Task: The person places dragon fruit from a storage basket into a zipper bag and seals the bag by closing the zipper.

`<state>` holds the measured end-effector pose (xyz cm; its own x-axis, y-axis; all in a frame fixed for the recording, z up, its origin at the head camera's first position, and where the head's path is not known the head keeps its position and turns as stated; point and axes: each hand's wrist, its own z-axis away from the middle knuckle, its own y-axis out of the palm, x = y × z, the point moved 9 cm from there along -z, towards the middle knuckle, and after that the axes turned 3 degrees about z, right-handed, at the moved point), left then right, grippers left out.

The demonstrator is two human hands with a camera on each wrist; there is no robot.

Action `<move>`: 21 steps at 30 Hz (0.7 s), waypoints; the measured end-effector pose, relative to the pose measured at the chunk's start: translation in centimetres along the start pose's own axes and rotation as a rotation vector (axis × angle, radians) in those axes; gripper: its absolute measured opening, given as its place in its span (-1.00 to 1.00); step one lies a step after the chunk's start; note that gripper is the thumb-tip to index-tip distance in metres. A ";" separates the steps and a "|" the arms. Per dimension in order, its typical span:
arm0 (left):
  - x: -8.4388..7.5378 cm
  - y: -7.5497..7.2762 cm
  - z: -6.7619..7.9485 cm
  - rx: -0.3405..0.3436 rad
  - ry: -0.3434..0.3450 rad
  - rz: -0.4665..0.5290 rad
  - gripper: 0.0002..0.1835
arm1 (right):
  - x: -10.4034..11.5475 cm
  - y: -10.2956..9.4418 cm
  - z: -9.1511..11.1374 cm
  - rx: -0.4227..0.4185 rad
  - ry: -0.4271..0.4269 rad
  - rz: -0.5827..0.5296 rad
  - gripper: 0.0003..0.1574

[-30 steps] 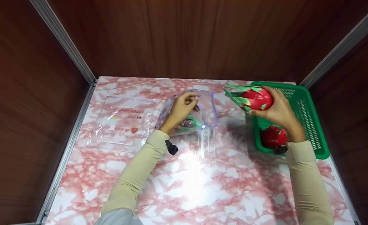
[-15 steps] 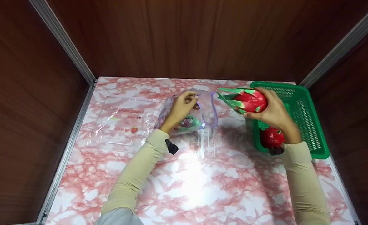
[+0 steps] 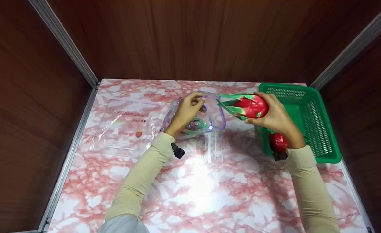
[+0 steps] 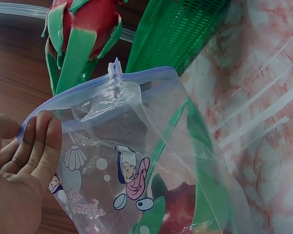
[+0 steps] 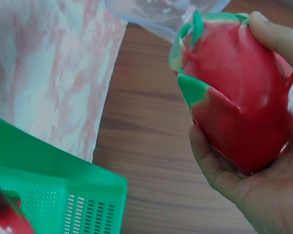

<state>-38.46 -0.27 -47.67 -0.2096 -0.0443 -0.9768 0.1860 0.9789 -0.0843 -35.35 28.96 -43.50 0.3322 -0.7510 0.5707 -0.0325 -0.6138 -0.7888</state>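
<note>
My left hand (image 3: 187,111) pinches the purple-edged mouth of a clear printed zip bag (image 4: 102,170). The bag's mouth is spread apart and faces right. Inside it lies a red dragon fruit (image 4: 180,207) with long green leaves. My right hand (image 3: 276,115) grips another dragon fruit (image 3: 252,106), thumb and fingers round its red body. Its green leaves point left, at the bag's mouth in the head view; whether they are inside it I cannot tell. One more dragon fruit (image 3: 278,142) lies in the green basket (image 3: 326,129), partly hidden by my right wrist.
A flat clear printed bag (image 3: 125,129) lies on the pink marbled table (image 3: 164,200) at the left. Wooden panels (image 3: 190,38) stand at the back and both sides. The basket occupies the table's right rear corner.
My right hand has carried its dragon fruit leftward from over the basket to the bag's mouth. The left hand keeps its hold on the bag almost unmoved.
</note>
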 end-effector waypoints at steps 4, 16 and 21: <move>-0.1 0.0 0.0 0.003 0.001 -0.010 -0.70 | 0.3 0.6 -0.1 0.021 -0.006 -0.008 0.24; -0.2 0.0 0.1 -0.004 0.000 -0.020 -0.68 | 0.5 2.5 -0.2 0.052 -0.008 -0.031 0.28; -0.2 0.0 0.1 -0.007 0.000 -0.013 -0.70 | 0.7 3.4 -0.2 0.066 0.001 -0.036 0.27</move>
<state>-38.33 -0.27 -47.48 -0.2117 -0.0566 -0.9757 0.1766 0.9797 -0.0952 -35.40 26.34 -45.72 0.3309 -0.7293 0.5988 0.0417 -0.6227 -0.7814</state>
